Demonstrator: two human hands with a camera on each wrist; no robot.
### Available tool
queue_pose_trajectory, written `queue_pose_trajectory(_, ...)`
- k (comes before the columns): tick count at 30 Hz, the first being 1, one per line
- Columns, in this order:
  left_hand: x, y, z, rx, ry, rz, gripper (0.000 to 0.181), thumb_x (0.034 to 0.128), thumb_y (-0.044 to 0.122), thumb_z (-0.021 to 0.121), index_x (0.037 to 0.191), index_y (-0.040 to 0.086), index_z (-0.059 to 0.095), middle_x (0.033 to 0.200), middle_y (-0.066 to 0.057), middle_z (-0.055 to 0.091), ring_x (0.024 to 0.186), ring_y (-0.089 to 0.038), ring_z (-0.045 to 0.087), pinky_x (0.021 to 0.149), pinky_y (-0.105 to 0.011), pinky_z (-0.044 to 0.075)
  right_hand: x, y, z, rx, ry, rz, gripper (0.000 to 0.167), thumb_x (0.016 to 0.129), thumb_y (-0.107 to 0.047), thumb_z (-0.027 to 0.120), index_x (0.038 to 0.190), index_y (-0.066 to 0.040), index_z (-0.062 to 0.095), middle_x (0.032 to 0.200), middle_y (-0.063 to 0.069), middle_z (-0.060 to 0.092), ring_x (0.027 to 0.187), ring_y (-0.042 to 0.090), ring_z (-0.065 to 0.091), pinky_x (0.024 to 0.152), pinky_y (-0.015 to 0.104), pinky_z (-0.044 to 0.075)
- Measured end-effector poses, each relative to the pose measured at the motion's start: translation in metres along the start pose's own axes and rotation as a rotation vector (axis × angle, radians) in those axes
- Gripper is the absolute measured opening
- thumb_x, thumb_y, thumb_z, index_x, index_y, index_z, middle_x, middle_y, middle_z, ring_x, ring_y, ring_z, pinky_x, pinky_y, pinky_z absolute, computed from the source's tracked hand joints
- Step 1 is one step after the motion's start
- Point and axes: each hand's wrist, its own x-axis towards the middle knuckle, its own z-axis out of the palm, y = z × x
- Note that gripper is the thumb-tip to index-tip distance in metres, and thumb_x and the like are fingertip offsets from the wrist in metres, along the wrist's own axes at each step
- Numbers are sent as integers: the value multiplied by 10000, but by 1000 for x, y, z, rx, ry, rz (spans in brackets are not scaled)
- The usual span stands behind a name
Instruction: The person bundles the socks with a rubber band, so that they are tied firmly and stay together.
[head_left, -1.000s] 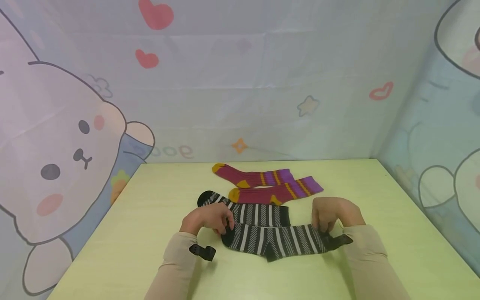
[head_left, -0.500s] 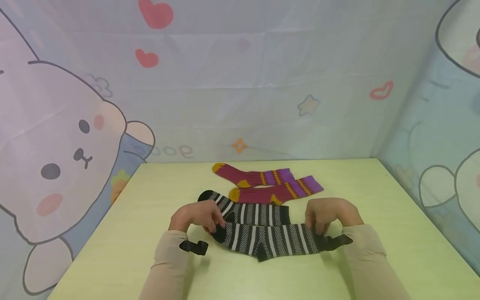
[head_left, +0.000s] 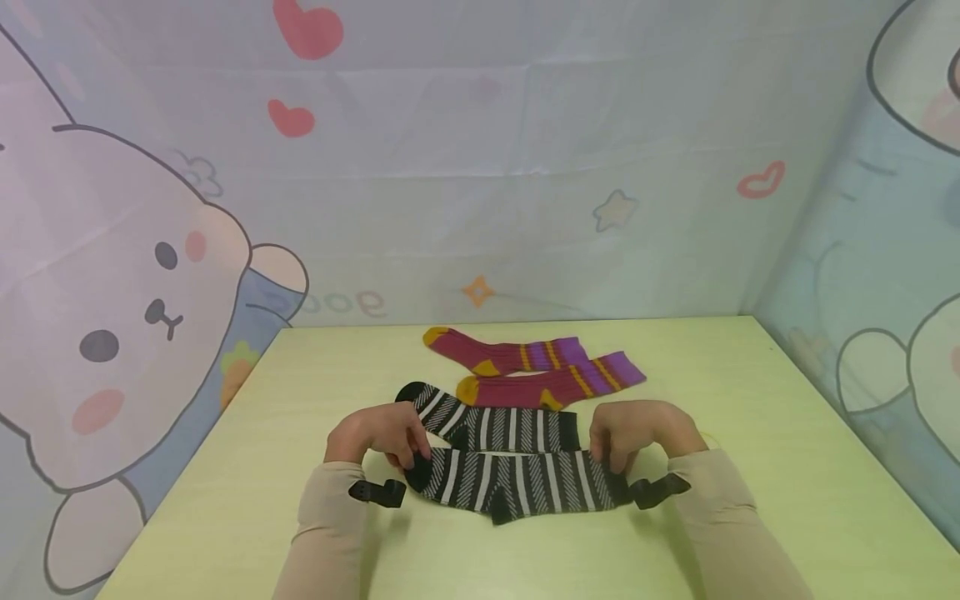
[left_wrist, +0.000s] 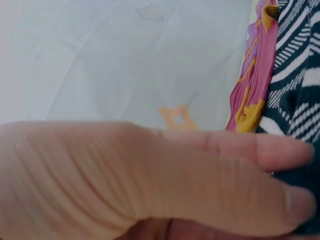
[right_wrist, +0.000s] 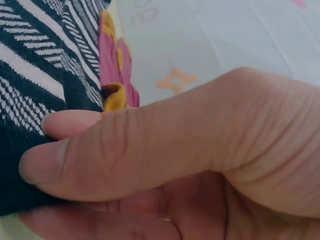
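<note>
A black sock with white and grey stripes lies lengthwise in front of the person, its toe to the left and its heel towards the person. With thumb and fingers my left hand pinches the black toe end. My right hand pinches the dark cuff, its thumb on the near face of the fabric. Just behind lies a matching striped sock, partly hidden at its near edge by the front one. In the left wrist view the held toe is largely covered by the fingers.
Farther back on the pale yellow table lie two maroon socks, an upper one and a lower one, with yellow toes and heels and purple cuffs. A printed cloth backdrop stands behind the table.
Both hands have moved left together, carrying the front striped sock with them. The other striped sock and the maroon pair have stayed in place.
</note>
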Motion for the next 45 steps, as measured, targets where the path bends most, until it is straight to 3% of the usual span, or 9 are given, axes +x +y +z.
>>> queue_pose_trajectory(10,5,-4,1,17,57,-51,303,742,-197,691,898,48,777,825,-69,655,686,-186,645,663,-328,578,8,3,4,-3,31,14,260,693,135,729,860,-64,710,799,30,671,699,149,646,641,308,575)
queue_pose_trajectory(20,6,-5,1,19,65,-25,309,742,-199,685,914,40,777,808,-62,645,665,-173,630,642,-316,569,8,4,1,39,26,0,279,697,138,734,908,-44,738,858,43,689,752,164,654,645,331,590)
queue_pose_trajectory(26,7,-5,1,18,75,-4,317,749,-194,677,953,25,778,836,-87,657,666,-174,629,648,-319,568,11,8,1,82,10,-14,379,691,162,718,1011,-32,781,961,46,716,854,179,651,666,345,596)
queue_pose_trajectory(34,6,-5,2,2,67,-19,305,752,-191,685,956,18,776,851,-103,663,674,-188,644,653,-329,575,13,14,1,142,-5,-9,396,686,158,717,1014,-55,779,926,58,675,806,170,590,671,360,596)
queue_pose_trajectory(45,7,-5,2,24,49,-11,288,772,-151,719,982,43,759,860,-90,675,681,-191,648,667,-336,573,14,18,-1,162,-21,-19,335,727,84,748,1039,-39,737,880,87,677,745,196,650,671,372,594)
